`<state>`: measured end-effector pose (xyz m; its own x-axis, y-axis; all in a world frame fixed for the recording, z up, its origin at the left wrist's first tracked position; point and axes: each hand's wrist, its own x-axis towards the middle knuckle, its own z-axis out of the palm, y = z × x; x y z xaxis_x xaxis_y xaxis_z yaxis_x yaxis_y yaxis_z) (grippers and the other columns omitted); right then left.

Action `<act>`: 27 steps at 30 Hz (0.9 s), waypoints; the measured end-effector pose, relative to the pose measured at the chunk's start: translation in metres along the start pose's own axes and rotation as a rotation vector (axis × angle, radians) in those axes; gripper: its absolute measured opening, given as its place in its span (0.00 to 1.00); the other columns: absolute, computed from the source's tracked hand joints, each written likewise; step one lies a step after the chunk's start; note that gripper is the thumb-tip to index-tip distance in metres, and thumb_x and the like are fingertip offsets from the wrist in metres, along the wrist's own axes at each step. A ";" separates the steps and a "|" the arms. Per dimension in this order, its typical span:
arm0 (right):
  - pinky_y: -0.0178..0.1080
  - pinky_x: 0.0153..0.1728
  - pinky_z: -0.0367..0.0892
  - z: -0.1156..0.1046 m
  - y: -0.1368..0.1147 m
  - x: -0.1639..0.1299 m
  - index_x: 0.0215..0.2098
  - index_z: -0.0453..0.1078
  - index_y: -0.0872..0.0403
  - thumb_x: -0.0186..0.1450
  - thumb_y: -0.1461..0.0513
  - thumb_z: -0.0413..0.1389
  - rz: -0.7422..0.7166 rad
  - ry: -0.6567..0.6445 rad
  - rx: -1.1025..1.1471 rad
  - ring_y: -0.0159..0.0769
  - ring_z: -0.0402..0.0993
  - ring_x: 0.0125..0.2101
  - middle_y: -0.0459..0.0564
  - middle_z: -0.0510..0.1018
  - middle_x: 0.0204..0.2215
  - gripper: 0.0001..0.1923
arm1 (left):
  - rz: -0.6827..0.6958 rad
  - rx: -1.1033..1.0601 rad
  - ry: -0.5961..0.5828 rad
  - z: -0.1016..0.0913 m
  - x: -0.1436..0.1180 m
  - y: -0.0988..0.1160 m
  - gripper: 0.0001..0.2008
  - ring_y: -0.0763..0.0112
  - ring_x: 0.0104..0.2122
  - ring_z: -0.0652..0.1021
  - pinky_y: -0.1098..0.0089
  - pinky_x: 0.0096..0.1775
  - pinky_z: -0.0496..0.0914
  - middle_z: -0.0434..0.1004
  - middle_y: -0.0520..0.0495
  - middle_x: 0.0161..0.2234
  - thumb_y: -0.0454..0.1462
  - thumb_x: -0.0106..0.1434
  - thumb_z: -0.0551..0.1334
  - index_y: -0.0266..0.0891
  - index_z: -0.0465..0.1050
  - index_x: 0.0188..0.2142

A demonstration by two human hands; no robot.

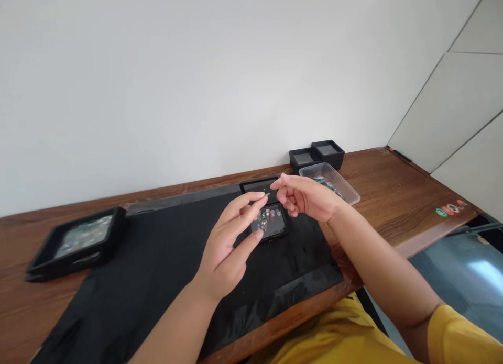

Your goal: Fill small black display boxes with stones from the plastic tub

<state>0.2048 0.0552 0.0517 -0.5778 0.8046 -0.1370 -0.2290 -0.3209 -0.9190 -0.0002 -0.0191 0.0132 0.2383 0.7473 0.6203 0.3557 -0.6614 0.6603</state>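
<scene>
My left hand (231, 238) is raised over a small black case, its thumb held away from the other fingers. A small greenish press-on nail (268, 195) sits at the tips of its index and middle fingers. My right hand (304, 196) hovers just to the right, fingers loosely bent and apart, with nothing visible in them. Beneath both hands lies the open case (275, 233), with its lid (251, 187) tilted back. Inside, several decorated press-on nails (271, 214) are lined up; my left hand hides part of them.
A clear plastic tub (348, 188) with more nail pieces stands behind my right wrist. Stacked black trays (328, 150) are against the wall. At left, a larger black box (78, 243) shows shiny contents. A black mat (165, 259) covers much of the wooden table (381, 180).
</scene>
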 end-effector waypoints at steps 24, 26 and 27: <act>0.30 0.20 0.62 0.006 0.003 0.002 0.37 0.75 0.55 0.75 0.53 0.52 0.125 -0.014 -0.088 0.25 0.66 0.20 0.42 0.75 0.24 0.17 | 0.011 0.095 0.025 0.003 0.000 -0.008 0.22 0.58 0.56 0.77 0.59 0.55 0.75 0.77 0.47 0.57 0.31 0.67 0.60 0.50 0.78 0.57; 0.30 0.20 0.62 0.005 0.004 0.002 0.38 0.75 0.55 0.73 0.52 0.54 0.121 -0.023 -0.095 0.25 0.66 0.20 0.42 0.75 0.24 0.16 | 0.008 0.092 0.034 0.002 0.001 -0.007 0.21 0.58 0.56 0.77 0.59 0.55 0.74 0.77 0.47 0.57 0.32 0.68 0.60 0.50 0.78 0.57; 0.30 0.20 0.62 0.005 0.004 0.002 0.37 0.75 0.55 0.73 0.52 0.55 0.116 -0.030 -0.100 0.25 0.66 0.20 0.42 0.75 0.25 0.15 | 0.006 0.092 0.037 0.002 0.001 -0.007 0.21 0.58 0.56 0.77 0.59 0.55 0.74 0.77 0.47 0.57 0.32 0.68 0.60 0.50 0.78 0.57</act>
<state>0.1989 0.0528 0.0496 -0.6196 0.7490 -0.2347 -0.0807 -0.3583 -0.9301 -0.0002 -0.0133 0.0085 0.2080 0.7394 0.6403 0.4361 -0.6561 0.6159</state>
